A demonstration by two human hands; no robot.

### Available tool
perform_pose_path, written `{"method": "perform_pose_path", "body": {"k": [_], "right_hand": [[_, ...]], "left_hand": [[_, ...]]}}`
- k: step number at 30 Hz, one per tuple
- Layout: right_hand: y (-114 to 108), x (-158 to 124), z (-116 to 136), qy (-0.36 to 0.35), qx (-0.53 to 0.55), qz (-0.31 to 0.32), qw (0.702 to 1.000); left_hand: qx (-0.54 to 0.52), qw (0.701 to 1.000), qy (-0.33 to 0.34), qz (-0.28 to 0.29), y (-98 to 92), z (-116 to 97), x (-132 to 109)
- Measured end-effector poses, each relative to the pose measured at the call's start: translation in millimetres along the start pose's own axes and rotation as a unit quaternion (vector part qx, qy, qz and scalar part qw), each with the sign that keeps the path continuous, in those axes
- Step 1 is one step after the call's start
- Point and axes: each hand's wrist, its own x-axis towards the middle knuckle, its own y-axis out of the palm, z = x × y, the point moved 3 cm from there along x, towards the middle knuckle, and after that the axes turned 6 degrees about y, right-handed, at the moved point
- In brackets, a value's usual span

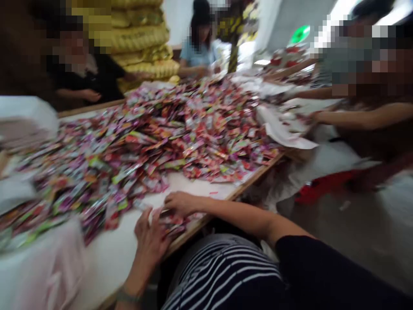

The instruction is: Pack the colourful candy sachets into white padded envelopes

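Both of my hands are at the near edge of the table, around a small cluster of shiny sachets (176,226). My left hand (151,234) lies against the left side of this cluster, its fingers apart and slightly bent. From the right, my right hand (181,203) reaches in with curled fingers and grips a sachet whose shape is blurred. Just beyond my hands spreads a large heap of small printed sachets (180,125) in pink, red, purple and green. A bare strip of the white tabletop (112,254) shows left of my left hand.
A whitish plastic bag (48,267) lies at the near left, another bag (27,120) farther back. Stacked yellow sacks (142,38) stand behind the table. Several people work around it, and a co-worker's arm (358,117) reaches in at right. A wooden edge (254,177) borders the table.
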Motion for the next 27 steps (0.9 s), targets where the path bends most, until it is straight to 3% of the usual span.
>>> {"method": "perform_pose_path", "body": {"k": [2, 4, 7, 12, 17, 21, 24, 27], "right_hand": [[6, -11, 5, -0.008, 0.064, 0.000, 0.998], [11, -19, 5, 0.006, 0.139, 0.016, 0.990], [14, -29, 7, 0.043, 0.182, 0.030, 0.982], [21, -39, 24, 0.016, 0.088, 0.023, 0.996], [26, -34, 23, -0.005, 0.037, 0.050, 0.998], [24, -29, 31, -0.046, -0.020, 0.030, 0.998], [25, -32, 38, -0.074, -0.042, 0.004, 0.996], [29, -38, 39, -0.076, -0.052, -0.032, 0.995]], "left_hand": [[-0.013, 0.998, -0.033, 0.055, -1.9, -7, -1], [-0.051, 0.987, -0.037, 0.145, 4.8, -9, 1], [-0.074, 0.977, -0.072, 0.188, 12.9, -7, 4], [-0.110, 0.974, -0.098, 0.173, 11.4, -6, 0], [-0.140, 0.973, -0.089, 0.162, 4.1, 0, -11], [-0.137, 0.975, -0.107, 0.135, 0.4, -2, -4], [-0.102, 0.978, -0.114, 0.139, -19.3, -12, 0], [-0.027, 0.985, -0.147, 0.083, -71.3, -16, -8]]}}
